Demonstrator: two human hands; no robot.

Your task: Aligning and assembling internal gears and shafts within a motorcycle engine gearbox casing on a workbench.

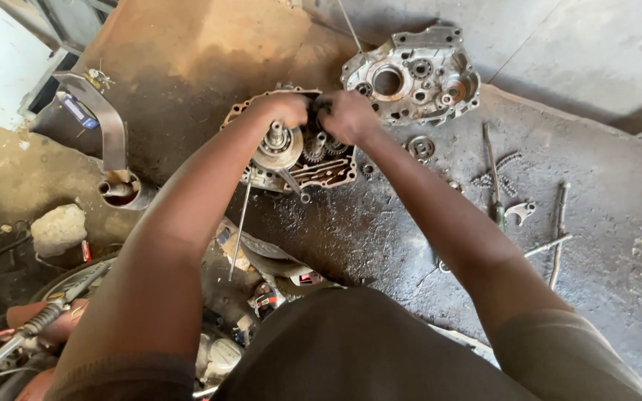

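Note:
An opened engine crankcase half (321, 169) with gears and a round clutch assembly (278, 147) lies on the oily concrete floor. My left hand (285, 108) and my right hand (348, 115) are both pressed together over its far part, fingers closed on something inside. What they grip is hidden by the fingers. A thin metal rod (240, 226) leans from the case toward me.
The other crankcase half (417, 74) lies just beyond. A loose gear (421, 147), a screwdriver (493, 178), a chain piece (505, 182) and metal levers (556, 234) lie at right. An exhaust pipe (113, 156), a stone (58, 229) and motorcycle parts (39, 327) crowd the left.

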